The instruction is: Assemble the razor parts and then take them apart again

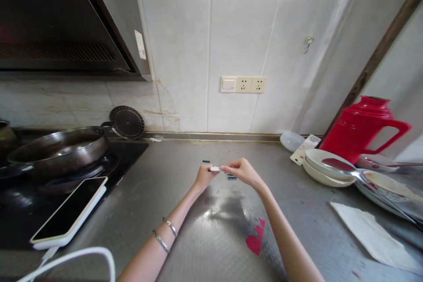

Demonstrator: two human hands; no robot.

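My left hand [204, 177] is closed around a small white item [214, 168] with a dark end, above the middle of the metal counter [185, 238]. From the right, my right hand [243, 171] pinches the other end of that item between thumb and forefinger. What exactly the item is cannot be made out. Behind my left hand a small dark green piece [206, 161] lies on the counter. A few small dark and blue pieces [231, 177] lie just below my right hand, partly hidden by it.
At the left, a pan [62, 154] sits on the black stove, with a phone on a white block [71, 211] nearer. To the right stand a red jug [360, 128], stacked bowls [327, 176], a plate and a white cloth [373, 233]. A red patch [255, 242] marks the counter.
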